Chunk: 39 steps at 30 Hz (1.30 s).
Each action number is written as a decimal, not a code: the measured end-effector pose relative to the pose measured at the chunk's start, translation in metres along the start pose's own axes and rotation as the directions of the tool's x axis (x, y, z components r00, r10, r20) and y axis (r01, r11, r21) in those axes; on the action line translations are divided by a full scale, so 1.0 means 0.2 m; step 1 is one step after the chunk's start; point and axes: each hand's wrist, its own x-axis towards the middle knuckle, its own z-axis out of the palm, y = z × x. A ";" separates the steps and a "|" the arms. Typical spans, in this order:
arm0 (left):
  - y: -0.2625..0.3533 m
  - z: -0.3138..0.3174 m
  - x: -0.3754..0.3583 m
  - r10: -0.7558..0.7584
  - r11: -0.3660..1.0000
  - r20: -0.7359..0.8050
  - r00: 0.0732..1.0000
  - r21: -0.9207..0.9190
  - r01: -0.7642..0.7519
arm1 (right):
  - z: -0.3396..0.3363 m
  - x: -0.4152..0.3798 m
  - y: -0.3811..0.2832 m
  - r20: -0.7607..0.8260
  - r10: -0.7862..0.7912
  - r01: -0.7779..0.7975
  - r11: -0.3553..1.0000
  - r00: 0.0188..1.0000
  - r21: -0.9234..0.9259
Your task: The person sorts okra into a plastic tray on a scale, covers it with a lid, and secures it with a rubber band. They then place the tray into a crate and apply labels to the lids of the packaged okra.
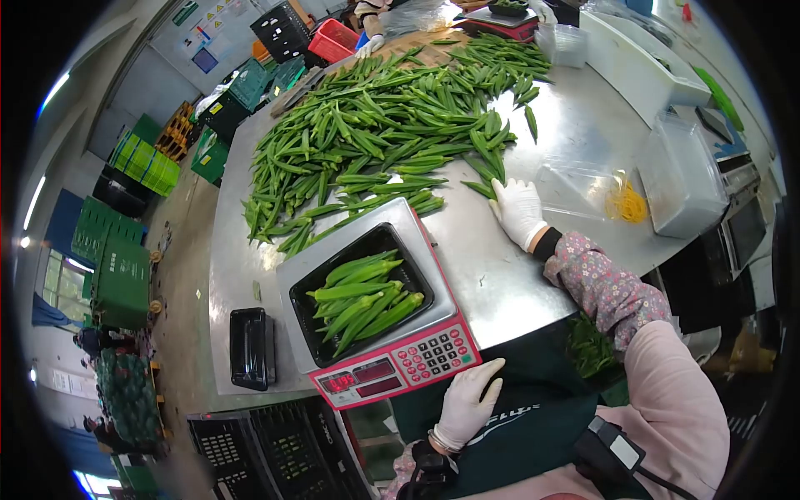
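Note:
My right hand [518, 212], in a white glove, reaches over the metal table with fingers stretched out. Its fingertips are right at the near edge of a big pile of okra [358, 125]. My left hand [467, 408], also gloved, is held beside the front corner of a red and silver weighing scale [437, 283], thumb and fingers apart and nothing in them. On the scale's plate sits a black tray [302, 321] with several okra pods [362, 296] laid across it. Red digits glow on the scale's display [340, 382].
An empty black tray [252, 348] lies left of the scale. Yellow rubber bands [627, 202] and clear plastic containers [679, 179] are on the right. Black crates [275, 450] stand below the table edge. Across the table, a co-worker's gloved hand [371, 46] is near the okra.

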 end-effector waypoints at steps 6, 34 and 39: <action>-0.02 -0.01 -0.01 0.021 1.000 0.000 1.000 -0.005 -0.021 | -0.06 0.00 0.13 0.246 0.167 -0.291 0.698 0.955 0.654; -0.05 -0.03 -0.12 -0.031 0.999 -0.046 0.998 0.032 0.033 | -0.53 0.18 -0.91 -0.136 -0.428 0.311 0.371 0.894 0.875; -0.07 -0.06 -0.16 -0.064 0.997 -0.086 0.994 0.027 0.067 | -0.60 0.23 -0.94 -0.031 -0.331 0.147 0.332 0.943 0.932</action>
